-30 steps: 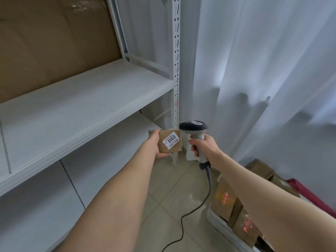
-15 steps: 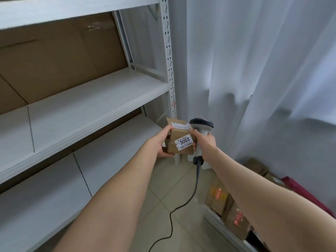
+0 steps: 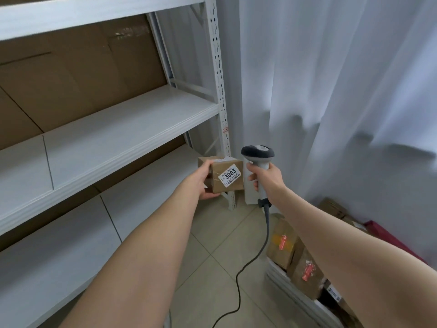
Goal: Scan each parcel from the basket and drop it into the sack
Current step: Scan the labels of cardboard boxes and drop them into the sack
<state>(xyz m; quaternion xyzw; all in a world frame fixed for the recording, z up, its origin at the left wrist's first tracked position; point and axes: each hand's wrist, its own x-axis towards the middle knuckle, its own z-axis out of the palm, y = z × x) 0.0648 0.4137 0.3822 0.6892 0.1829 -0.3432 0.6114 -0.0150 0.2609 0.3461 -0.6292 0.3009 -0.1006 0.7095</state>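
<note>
Left hand [image 3: 199, 183] out in front, its grip wrapped around a small brown parcel [image 3: 225, 177], thumb on top, fingers underneath. The white label [image 3: 229, 177] faces up toward the camera and reads 3003, and there's a second slip of paper on the parcel's top face. Right hand [image 3: 266, 178] is just beside it, its grip closed tight on the handle of the scanner [image 3: 258, 162], with the dark head of the scanner sitting above the fist. Parcel and scanner are side by side, very close, with a narrow gap between them. The scanner's grey cable [image 3: 264, 242] drops from below the right grip and snakes down across the tiled floor [image 3: 205, 275]. Below and to the right of the right grip, more brown parcels [image 3: 293, 261] stand packed in a white basket [image 3: 283, 281], some with red-orange stickers. Off to the left of the left grip runs the white metal shelving [image 3: 106, 136], with cardboard behind it. Beyond both hands hangs a pale curtain [image 3: 343, 91]. No sack in view that I can pick out.
</note>
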